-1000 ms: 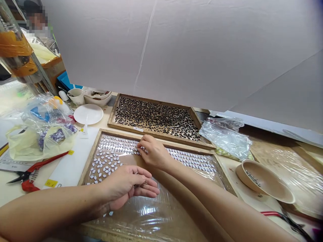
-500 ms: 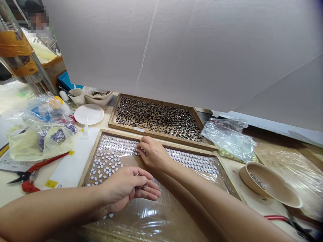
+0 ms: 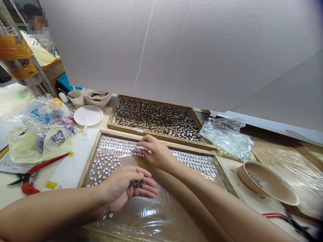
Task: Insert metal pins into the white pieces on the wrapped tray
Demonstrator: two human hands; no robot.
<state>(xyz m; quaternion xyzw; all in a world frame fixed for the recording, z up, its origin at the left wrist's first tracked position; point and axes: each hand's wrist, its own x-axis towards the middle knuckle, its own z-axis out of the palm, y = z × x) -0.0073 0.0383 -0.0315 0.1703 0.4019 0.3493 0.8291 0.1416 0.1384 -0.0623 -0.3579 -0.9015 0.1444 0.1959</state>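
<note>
A wooden tray lined with clear film lies in front of me, with rows of small white teardrop pieces on it. My left hand is cupped palm up over the tray and holds a small bunch of dark metal pins. My right hand reaches to the upper row of white pieces, its fingertips pinched down on that row. Whether a pin sits between those fingertips is too small to tell.
A second wooden tray full of small dark beads lies behind. Left are a white plate, cups, plastic bags and red-handled pliers. Right are a crumpled clear bag and a tan bowl. A white sheet hangs overhead.
My right hand has shifted slightly right along the upper row. My left hand has closed a little around the pins, which now show as a dark bunch.
</note>
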